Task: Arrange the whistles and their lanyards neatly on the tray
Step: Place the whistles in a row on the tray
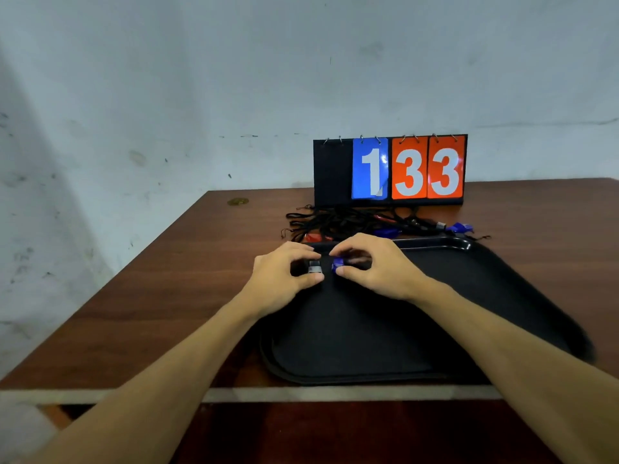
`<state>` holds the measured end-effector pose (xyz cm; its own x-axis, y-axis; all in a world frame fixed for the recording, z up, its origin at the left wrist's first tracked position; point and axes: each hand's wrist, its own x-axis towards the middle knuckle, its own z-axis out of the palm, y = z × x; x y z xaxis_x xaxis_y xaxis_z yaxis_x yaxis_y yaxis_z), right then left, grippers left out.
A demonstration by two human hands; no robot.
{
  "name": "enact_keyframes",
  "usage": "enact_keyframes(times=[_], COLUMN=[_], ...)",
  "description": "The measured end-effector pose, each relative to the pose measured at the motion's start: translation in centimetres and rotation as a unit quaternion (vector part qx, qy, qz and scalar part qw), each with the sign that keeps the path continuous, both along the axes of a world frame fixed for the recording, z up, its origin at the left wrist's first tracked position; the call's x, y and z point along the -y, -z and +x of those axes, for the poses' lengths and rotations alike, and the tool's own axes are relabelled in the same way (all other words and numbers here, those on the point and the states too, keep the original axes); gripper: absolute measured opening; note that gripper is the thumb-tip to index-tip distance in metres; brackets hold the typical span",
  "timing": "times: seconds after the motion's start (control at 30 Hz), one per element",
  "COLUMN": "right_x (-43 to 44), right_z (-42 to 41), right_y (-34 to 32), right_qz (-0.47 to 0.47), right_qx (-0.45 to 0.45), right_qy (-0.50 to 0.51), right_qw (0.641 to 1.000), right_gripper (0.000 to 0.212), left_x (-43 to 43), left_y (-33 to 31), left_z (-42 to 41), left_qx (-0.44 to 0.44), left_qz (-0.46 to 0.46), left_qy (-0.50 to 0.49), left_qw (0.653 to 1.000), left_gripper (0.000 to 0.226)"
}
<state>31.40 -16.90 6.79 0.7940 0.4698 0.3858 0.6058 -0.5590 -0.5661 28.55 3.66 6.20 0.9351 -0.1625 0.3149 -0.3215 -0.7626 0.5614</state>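
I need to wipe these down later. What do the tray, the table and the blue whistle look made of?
The tray: likely matte black plastic, with a moulded raised rim. The table: wood or wood-look laminate, reddish-brown grain, slight sheen. The blue whistle, pinched by the right hand: probably glossy plastic, judging by its highlights; blur leaves it open.

- A pale blue-grey plastered wall [234, 78] fills the back, scuffed and dotted with dark marks, and greyer low on the left.
- A dark brown wooden table [150, 296] stands before it, with a pale strip [335, 395] along its near edge.
- A flip scoreboard [390, 170] stands upright at the table's far side, showing a blue 1 and two orange 3s.
- A small gold disc [237, 201] lies near the far left corner.
- The light is soft, with glare on the number cards.
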Motion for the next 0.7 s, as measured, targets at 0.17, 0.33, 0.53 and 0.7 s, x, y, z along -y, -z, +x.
enact_keyframes(times=[0.17,0.33,0.53,0.7], right_x=[-0.21,-0.22,0.01,-0.19], right_z=[-0.05,-0.17,0.14,0.1], right_y=[0.25,0.31,0.37,0.53], right_qz=[0.037,0.023,0.02,0.046], right_qx=[-0.03,-0.036,-0.025,-0.06], right_qy=[-0.011,-0.032,-0.038,-0.042], right_qw=[0.999,0.999,0.999,0.996], right_gripper=[0.036,0.033,0.036,0.047], left_x=[-0.07,-0.06,0.35,0.12], left_y=[-0.07,-0.01,-0.39,-0.15], left_z=[-0.13,0.05,0.04,-0.26], left_qx=[-0.009,-0.015,-0.026,-0.035], left_qz=[-0.02,-0.024,-0.012,-0.044], left_qy=[-0.002,0.01,0.002,0.009], left_qw=[1.0,1.0,1.0,0.998], left_gripper=[0.04,0.041,0.04,0.059])
